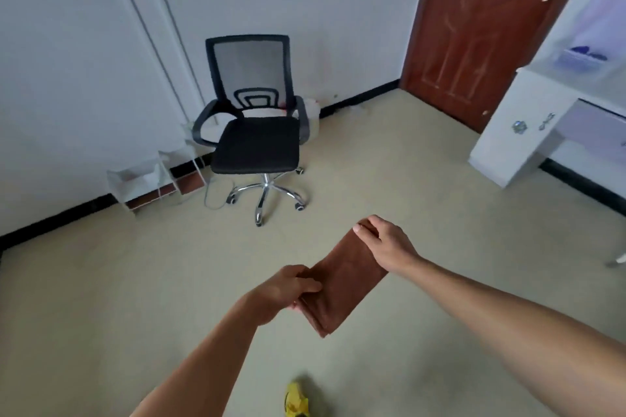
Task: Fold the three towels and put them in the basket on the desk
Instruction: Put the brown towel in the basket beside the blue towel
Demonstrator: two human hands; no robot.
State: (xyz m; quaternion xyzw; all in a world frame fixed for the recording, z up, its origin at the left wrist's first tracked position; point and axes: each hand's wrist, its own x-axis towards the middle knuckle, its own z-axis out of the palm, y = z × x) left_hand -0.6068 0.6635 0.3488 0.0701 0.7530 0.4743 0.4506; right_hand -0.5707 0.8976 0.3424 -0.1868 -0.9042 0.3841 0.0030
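We hold 1 folded brown towel [342, 284] in the air above the floor [135, 298], stretched between both hands. Our left hand [288, 291] pinches its near end, thumb on top; our right hand [386, 244] grips the far end. A black office chair [254, 125] stands by the wall, a white desk [528, 125] at right.

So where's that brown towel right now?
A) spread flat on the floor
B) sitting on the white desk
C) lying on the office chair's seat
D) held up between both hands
D: the left hand and the right hand each grip one end of the folded brown towel, which hangs in the air between them.
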